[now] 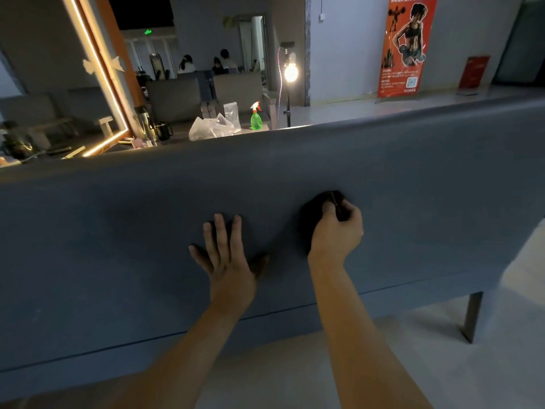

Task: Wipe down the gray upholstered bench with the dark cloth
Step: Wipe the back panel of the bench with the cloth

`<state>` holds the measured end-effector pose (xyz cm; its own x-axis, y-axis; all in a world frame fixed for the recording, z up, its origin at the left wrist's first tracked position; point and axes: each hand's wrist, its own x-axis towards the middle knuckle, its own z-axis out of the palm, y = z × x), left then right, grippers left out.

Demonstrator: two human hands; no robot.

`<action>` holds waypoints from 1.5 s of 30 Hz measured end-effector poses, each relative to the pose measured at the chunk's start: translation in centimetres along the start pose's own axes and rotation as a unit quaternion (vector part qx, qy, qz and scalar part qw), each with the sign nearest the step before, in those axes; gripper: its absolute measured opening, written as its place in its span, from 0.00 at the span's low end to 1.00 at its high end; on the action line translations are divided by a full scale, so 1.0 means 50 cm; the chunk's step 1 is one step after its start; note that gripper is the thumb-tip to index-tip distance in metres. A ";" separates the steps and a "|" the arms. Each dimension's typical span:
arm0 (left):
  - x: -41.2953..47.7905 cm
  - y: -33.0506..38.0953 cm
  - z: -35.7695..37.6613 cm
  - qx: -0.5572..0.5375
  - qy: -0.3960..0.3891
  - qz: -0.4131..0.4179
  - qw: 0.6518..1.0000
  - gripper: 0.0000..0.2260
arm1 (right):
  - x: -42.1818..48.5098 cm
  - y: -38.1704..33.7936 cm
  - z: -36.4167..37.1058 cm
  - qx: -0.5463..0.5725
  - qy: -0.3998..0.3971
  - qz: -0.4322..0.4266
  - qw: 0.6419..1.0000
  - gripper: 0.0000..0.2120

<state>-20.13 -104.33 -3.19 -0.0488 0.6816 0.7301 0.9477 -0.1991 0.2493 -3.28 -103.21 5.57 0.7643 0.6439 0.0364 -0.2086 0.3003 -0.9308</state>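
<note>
While the left hand (227,255) lies flat, fingers spread, on the gray bench (118,231) at frame center, the right hand (336,228) just beside it bunches the dark cloth (312,214) against the upholstery (mostly hidden under curled fingers). Green spray bottle (256,116) sits upper center.

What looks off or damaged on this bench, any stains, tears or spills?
Nothing stands out. The bench looks smooth and unmarked, though the light is dim. The left hand lies flat on it and the right hand holds the cloth against it. Behind it, white tape sits on the lit mirror frame.
</note>
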 end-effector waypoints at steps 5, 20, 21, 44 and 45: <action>0.004 -0.001 0.008 0.029 0.004 0.001 1.000 0.47 | -0.059 0.003 0.042 -0.035 -0.052 -0.045 0.997 0.05; 0.006 0.024 0.002 -0.010 -0.009 -0.043 0.999 0.43 | 0.046 -0.016 -0.009 -0.049 0.008 0.016 0.999 0.05; 0.003 0.026 0.005 -0.006 -0.008 -0.039 0.999 0.43 | 0.037 -0.014 -0.002 -0.047 0.011 0.016 0.999 0.04; 0.018 0.088 0.012 -0.063 -0.050 -0.071 0.994 0.42 | -0.078 0.014 0.060 -0.056 -0.106 -0.029 0.992 0.05; 0.019 0.092 0.011 -0.068 -0.051 -0.076 0.993 0.42 | -0.074 0.014 0.055 -0.059 -0.124 -0.025 0.990 0.05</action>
<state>-15.64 -104.21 -1.69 -0.1491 0.7772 0.6113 0.8801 -0.1774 0.4403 -7.93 -103.42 5.77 0.5948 0.7879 0.1593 -0.0904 0.2625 -0.9607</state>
